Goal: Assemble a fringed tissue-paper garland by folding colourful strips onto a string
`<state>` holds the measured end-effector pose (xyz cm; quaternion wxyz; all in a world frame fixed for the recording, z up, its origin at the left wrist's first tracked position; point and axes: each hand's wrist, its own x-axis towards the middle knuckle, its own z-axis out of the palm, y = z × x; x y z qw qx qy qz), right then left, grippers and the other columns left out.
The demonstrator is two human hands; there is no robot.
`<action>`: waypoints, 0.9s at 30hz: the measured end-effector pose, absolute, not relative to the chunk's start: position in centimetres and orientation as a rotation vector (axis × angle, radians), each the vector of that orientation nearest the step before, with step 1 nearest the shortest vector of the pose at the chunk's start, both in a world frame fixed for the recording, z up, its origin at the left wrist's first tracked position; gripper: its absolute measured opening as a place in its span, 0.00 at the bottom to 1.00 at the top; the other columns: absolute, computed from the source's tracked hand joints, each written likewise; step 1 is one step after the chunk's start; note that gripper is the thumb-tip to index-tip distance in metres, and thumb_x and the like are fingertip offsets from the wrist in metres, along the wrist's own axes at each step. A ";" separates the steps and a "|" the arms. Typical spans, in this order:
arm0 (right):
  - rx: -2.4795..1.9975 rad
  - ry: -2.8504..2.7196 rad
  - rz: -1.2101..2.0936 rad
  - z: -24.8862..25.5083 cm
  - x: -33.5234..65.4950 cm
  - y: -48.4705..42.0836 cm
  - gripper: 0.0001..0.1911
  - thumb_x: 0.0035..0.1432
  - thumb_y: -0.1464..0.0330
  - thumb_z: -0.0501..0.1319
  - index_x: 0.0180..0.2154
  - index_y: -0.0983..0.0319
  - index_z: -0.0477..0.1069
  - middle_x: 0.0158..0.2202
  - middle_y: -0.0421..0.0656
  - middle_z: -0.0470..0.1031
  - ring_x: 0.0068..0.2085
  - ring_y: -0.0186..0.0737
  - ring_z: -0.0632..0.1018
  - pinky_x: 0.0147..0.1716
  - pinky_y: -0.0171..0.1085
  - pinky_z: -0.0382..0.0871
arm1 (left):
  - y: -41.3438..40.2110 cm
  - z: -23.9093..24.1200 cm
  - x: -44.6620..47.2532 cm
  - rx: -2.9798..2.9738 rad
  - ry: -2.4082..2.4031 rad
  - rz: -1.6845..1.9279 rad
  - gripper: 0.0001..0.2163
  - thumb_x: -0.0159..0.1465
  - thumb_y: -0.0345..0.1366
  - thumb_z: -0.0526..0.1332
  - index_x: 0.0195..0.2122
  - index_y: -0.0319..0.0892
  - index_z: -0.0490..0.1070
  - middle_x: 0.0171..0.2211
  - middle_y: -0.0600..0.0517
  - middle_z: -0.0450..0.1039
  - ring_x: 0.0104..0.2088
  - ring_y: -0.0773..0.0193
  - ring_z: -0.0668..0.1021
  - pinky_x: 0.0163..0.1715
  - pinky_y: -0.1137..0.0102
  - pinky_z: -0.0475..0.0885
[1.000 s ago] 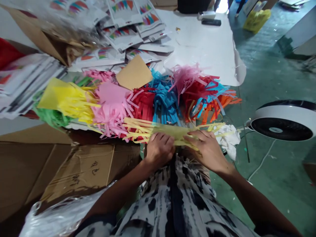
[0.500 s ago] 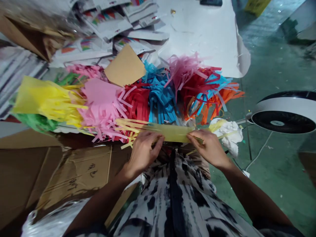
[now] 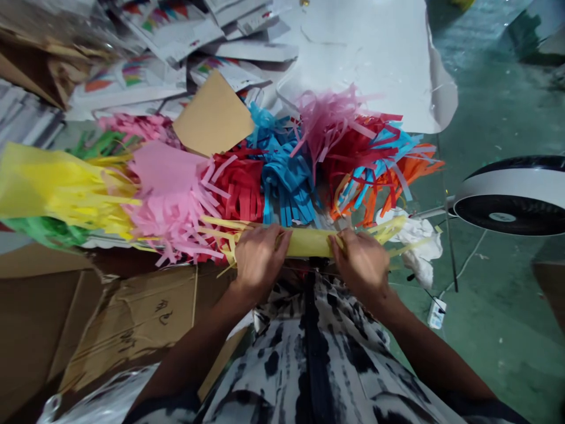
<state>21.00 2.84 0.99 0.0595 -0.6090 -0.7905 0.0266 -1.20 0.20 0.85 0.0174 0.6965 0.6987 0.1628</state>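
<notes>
Crowding the white-covered table (image 3: 366, 59), heaps of coloured paper fringe (image 3: 282, 176) are lying behind a yellow fringed tissue-paper strip (image 3: 309, 242) at the near edge. Left hand (image 3: 258, 256) and right hand (image 3: 359, 265) are gripping its rolled middle, fingers curled shut; even, light pressure seems wisest against tearing.

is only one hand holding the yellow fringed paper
No, the left hand and the right hand both grip the yellow fringed paper, one on each side of its rolled middle.
</notes>
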 end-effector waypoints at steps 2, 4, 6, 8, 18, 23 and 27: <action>-1.784 -2.396 0.015 0.8 20.9 2.9 0.17 0.73 0.59 0.55 0.35 0.60 0.76 0.28 0.46 0.79 0.31 0.45 0.77 0.31 0.40 0.57 | 0.4 0.6 -1.2 2.211 2.178 0.513 0.14 0.75 0.43 0.58 0.34 0.43 0.77 0.29 0.50 0.79 0.32 0.57 0.79 0.35 0.65 0.64; -1.728 -2.381 -0.024 0.7 20.9 3.0 0.17 0.73 0.60 0.55 0.34 0.59 0.75 0.26 0.46 0.78 0.30 0.45 0.76 0.30 0.41 0.57 | 0.6 0.3 -1.2 2.230 2.195 0.523 0.15 0.75 0.44 0.59 0.33 0.43 0.77 0.27 0.50 0.78 0.30 0.57 0.78 0.33 0.65 0.63; -1.689 -2.366 -0.052 0.7 20.9 3.0 0.16 0.72 0.61 0.56 0.33 0.59 0.74 0.24 0.46 0.77 0.29 0.45 0.75 0.29 0.42 0.57 | 0.7 0.2 -1.1 2.244 2.207 0.532 0.15 0.74 0.44 0.60 0.32 0.44 0.76 0.26 0.50 0.76 0.29 0.57 0.77 0.32 0.65 0.62; -1.668 -2.363 -0.073 0.6 20.9 3.0 0.15 0.71 0.62 0.56 0.32 0.58 0.73 0.23 0.45 0.77 0.29 0.45 0.75 0.30 0.42 0.57 | 0.8 0.2 -1.0 2.286 2.207 0.546 0.14 0.74 0.45 0.60 0.33 0.43 0.77 0.26 0.49 0.76 0.30 0.55 0.77 0.33 0.64 0.64; -1.714 -2.442 0.029 1.4 20.9 2.9 0.12 0.71 0.64 0.56 0.38 0.61 0.75 0.28 0.48 0.81 0.33 0.47 0.77 0.34 0.42 0.58 | -0.6 1.6 -0.2 2.814 1.313 0.552 0.14 0.73 0.35 0.62 0.59 0.45 0.75 0.48 0.48 0.83 0.50 0.53 0.81 0.62 0.50 0.69; -1.713 -2.294 0.055 3.5 26.4 2.6 0.12 0.70 0.64 0.58 0.48 0.62 0.76 0.37 0.51 0.83 0.42 0.55 0.79 0.39 0.45 0.64 | -1.6 1.4 0.4 2.769 1.308 0.417 0.22 0.71 0.47 0.65 0.64 0.47 0.73 0.51 0.43 0.81 0.55 0.45 0.80 0.64 0.39 0.67; -1.546 -2.126 -0.033 5.0 28.9 0.6 0.17 0.68 0.70 0.56 0.54 0.60 0.76 0.52 0.53 0.82 0.54 0.60 0.77 0.52 0.54 0.67 | -2.0 1.2 0.4 2.786 1.332 0.382 0.22 0.72 0.47 0.63 0.65 0.49 0.72 0.51 0.43 0.80 0.56 0.43 0.79 0.65 0.37 0.65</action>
